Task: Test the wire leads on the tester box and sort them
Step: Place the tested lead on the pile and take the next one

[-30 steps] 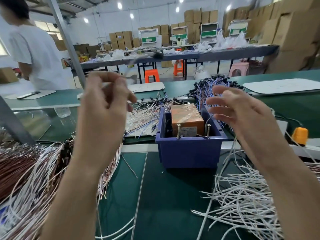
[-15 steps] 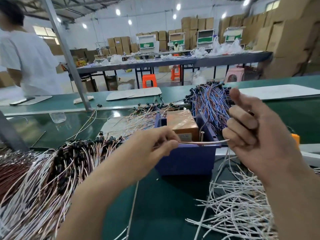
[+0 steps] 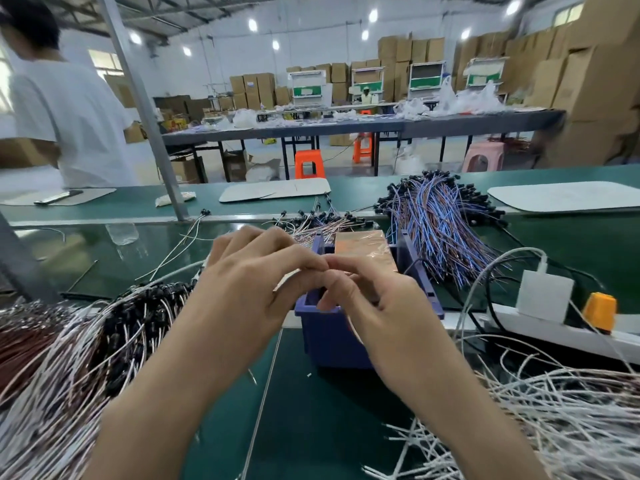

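Observation:
The tester box [image 3: 363, 249], brown and wrapped in tape, sits inside a blue plastic bin [image 3: 332, 341] at the middle of the green bench. My left hand [image 3: 256, 282] and my right hand [image 3: 377, 306] meet fingertip to fingertip just above the bin's front edge. Between them they pinch a thin wire lead [image 3: 287, 282], mostly hidden by the fingers. The bin's front terminals are covered by my hands. A heap of white and brown leads with black ends [image 3: 86, 341] lies at the left. Loose white leads [image 3: 554, 410] pile up at the right.
Blue and brown leads [image 3: 440, 230] fan out behind the bin, and a smaller bundle [image 3: 311, 223] lies left of them. A white power strip [image 3: 561, 327] with an orange plug [image 3: 601, 310] lies at the right. A metal post [image 3: 145, 109] rises behind; a person in white [image 3: 65, 123] stands far left.
My hands have come together over the bin. The left hand dropped from head height with a lead, and the right hand swung in from the right to pinch its other end.

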Demonstrator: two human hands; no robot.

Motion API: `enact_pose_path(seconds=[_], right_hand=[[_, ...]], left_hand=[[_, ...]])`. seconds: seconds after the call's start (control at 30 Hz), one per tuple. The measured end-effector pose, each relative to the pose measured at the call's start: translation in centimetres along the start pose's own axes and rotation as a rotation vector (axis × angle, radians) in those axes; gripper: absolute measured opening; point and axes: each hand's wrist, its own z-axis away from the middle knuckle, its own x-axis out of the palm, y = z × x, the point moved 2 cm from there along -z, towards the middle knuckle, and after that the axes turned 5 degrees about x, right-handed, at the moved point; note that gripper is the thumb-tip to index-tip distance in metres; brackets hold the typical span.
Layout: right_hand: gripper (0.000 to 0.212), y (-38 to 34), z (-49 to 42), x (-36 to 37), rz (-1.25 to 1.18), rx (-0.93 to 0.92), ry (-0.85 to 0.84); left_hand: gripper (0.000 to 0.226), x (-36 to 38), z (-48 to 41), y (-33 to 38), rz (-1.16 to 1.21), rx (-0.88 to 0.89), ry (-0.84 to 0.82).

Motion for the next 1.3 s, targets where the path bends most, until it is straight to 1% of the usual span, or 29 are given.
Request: enact_pose_path(seconds=[0.1, 0.17, 0.3, 0.4, 0.47, 0.53, 0.63, 0.7, 0.77, 0.83, 0.9, 0.97, 1.0, 1.1, 1.2, 1.3], right_hand=[[0.019, -0.3, -0.2, 0.0, -0.129, -0.037, 0.016], [0.024, -0.4, -0.3, 0.2, -0.147, -0.036, 0.023], [0.033, -0.4, -0.3, 0.1, -0.086, -0.023, 0.105], [0.034, 0.0, -0.3, -0.7, -0.115, -0.007, 0.186], [0.033, 0.1, -0.3, -1.3, -0.123, 0.006, 0.225], [0.033, 0.1, -0.3, -1.9, -0.135, 0.026, 0.254], [0.034, 0.3, -0.3, -2.8, -0.125, 0.052, 0.316], [0.031, 0.4, -0.4, -3.4, -0.100, 0.055, 0.345], [0.026, 0.3, -0.4, -3.9, -0.096, 0.049, 0.369], [0.023, 0.1, -0.3, -4.2, -0.070, 0.042, 0.376], [0.024, -0.2, -0.1, -4.0, -0.014, 0.045, 0.354], [0.026, -0.3, 0.0, -3.5, 0.043, 0.053, 0.321], [0.028, -0.3, 0.0, -3.3, 0.062, 0.056, 0.307], [0.036, -0.1, 0.1, -2.7, 0.103, 0.064, 0.268], [0.028, -0.1, -0.1, -2.7, 0.117, 0.088, 0.236], [0.020, -0.4, 0.1, -3.5, 0.177, 0.115, 0.215]], left_hand=[[0.021, -0.3, 0.0, 0.1, 0.011, 0.022, 0.022], [0.019, -0.5, 0.2, -0.3, 0.044, 0.002, 0.013], [0.020, -1.5, 1.1, -2.3, 0.116, -0.199, -0.042], [0.014, -2.4, 1.6, -3.3, 0.225, -0.241, -0.011], [0.018, -2.9, 1.9, -3.7, 0.420, -0.240, -0.018], [0.020, -3.2, 2.2, -3.7, 0.662, -0.174, -0.075], [0.025, -3.1, 2.5, -3.6, 1.123, -0.078, -0.203], [0.030, -2.9, 2.5, -3.7, 1.350, -0.043, -0.225], [0.036, -2.4, 1.9, -3.8, 1.416, -0.066, -0.142], [0.037, -1.5, 1.3, -3.8, 1.422, -0.122, 0.007], [0.028, -0.4, 0.7, -3.6, 1.437, -0.239, 0.138], [0.012, 0.4, 0.3, -3.5, 1.477, -0.346, 0.225], [0.009, 0.7, 0.2, -3.6, 1.504, -0.375, 0.251], [0.016, 1.3, -0.1, -4.2, 1.602, -0.426, 0.286], [0.029, 1.8, 0.0, -5.0, 1.698, -0.555, 0.314], [0.043, 2.3, 0.4, -5.4, 1.710, -0.690, 0.289]])
